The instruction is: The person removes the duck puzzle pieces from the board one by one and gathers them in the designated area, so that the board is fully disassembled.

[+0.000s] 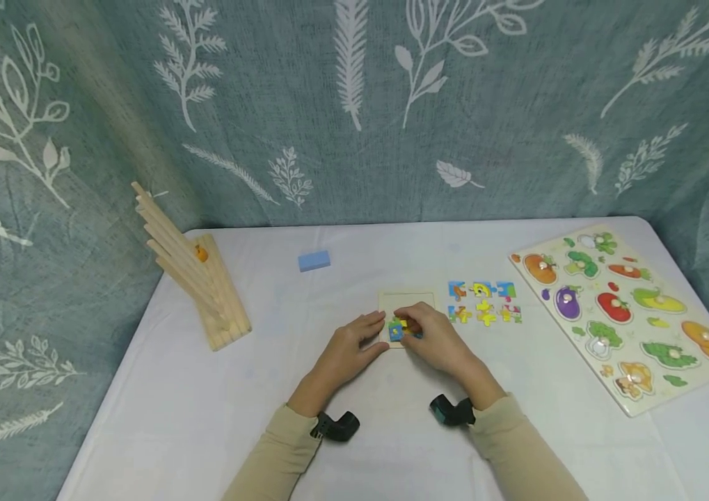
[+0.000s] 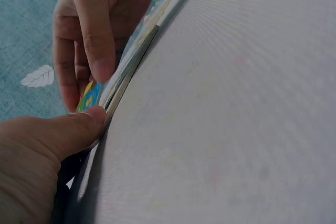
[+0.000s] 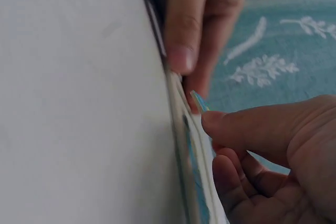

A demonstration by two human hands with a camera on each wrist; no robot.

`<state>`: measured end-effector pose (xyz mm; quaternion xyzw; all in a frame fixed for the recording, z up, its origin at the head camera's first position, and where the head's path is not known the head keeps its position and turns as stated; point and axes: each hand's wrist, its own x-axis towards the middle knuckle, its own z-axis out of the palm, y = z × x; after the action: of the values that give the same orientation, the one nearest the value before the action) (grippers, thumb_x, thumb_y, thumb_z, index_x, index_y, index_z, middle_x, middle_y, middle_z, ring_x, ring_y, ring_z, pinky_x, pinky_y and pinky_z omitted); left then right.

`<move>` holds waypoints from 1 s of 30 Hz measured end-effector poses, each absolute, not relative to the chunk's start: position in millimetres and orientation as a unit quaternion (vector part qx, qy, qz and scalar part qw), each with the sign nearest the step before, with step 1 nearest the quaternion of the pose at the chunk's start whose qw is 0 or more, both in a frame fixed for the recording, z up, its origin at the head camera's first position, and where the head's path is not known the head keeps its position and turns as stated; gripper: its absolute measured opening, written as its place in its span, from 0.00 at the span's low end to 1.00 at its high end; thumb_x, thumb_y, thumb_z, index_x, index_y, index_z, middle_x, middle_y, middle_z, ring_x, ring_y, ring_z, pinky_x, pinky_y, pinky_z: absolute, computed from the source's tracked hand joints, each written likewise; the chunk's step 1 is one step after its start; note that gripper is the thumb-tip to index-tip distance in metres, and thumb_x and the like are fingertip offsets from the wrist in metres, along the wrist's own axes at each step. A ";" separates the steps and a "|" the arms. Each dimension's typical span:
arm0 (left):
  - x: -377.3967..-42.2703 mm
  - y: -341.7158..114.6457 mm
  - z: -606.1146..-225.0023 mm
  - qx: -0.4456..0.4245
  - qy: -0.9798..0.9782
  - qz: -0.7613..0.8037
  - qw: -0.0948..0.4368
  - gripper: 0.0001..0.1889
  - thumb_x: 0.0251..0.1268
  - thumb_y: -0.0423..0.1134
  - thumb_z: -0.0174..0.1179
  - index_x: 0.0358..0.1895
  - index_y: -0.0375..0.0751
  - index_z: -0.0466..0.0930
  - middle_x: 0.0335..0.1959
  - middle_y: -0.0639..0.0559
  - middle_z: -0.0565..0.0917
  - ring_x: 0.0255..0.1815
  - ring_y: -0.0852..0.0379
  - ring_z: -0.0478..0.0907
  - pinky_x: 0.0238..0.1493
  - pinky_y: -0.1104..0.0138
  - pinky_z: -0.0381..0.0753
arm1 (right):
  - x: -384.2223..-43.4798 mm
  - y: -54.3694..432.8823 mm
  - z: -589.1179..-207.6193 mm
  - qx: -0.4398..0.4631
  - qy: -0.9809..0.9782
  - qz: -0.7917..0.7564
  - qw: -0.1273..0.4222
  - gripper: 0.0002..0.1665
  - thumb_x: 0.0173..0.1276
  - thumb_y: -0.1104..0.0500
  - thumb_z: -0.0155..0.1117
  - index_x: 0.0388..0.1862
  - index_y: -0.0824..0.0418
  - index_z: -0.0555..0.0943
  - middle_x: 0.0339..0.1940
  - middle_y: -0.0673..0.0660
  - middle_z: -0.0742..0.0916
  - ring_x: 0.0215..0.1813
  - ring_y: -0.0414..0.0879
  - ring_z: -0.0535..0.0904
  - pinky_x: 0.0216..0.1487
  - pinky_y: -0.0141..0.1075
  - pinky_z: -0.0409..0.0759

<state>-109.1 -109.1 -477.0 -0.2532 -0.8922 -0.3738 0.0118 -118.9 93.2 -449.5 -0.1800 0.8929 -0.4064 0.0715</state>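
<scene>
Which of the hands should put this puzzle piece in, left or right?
Probably the right hand: it pinches the puzzle piece over the small board, and the loose pieces lie on its side. The left hand rests at the board's edge.

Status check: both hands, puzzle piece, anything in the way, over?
Right hand pinching piece, held tilted at tray. Left hand touching tray edge. Six loose pieces off right, nothing visibly blocking.
</scene>
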 end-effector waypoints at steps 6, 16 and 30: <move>-108.2 -109.3 -479.2 -0.250 -0.895 -0.371 0.010 0.26 0.61 0.42 0.63 0.59 0.30 0.74 0.64 0.43 0.73 0.66 0.43 0.69 0.67 0.54 0.69 | -119.0 114.4 -446.4 -0.166 0.898 -0.402 0.071 0.23 0.61 0.65 0.65 0.57 0.63 0.78 0.45 0.55 0.82 0.43 0.45 0.77 0.46 0.39 0.79; -107.2 -109.7 -477.0 -0.248 -0.894 -0.374 0.008 0.26 0.60 0.40 0.65 0.59 0.30 0.74 0.64 0.43 0.74 0.67 0.44 0.68 0.68 0.56 0.68 | -110.0 159.6 -452.3 -0.143 0.908 -0.392 0.044 0.23 0.59 0.67 0.66 0.55 0.65 0.79 0.46 0.57 0.83 0.43 0.47 0.80 0.46 0.41 0.82; -107.7 -109.5 -476.8 -0.251 -0.895 -0.369 0.013 0.26 0.59 0.41 0.65 0.59 0.30 0.74 0.64 0.43 0.74 0.67 0.46 0.69 0.69 0.57 0.68 | -98.3 179.1 -459.5 -0.134 0.913 -0.382 0.048 0.24 0.59 0.69 0.65 0.56 0.67 0.78 0.47 0.60 0.82 0.43 0.46 0.79 0.45 0.36 0.82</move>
<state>-107.7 -109.5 -476.8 -0.2512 -0.8949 -0.3686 0.0134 -98.3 179.1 -459.5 -0.1338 0.9131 -0.3820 0.0485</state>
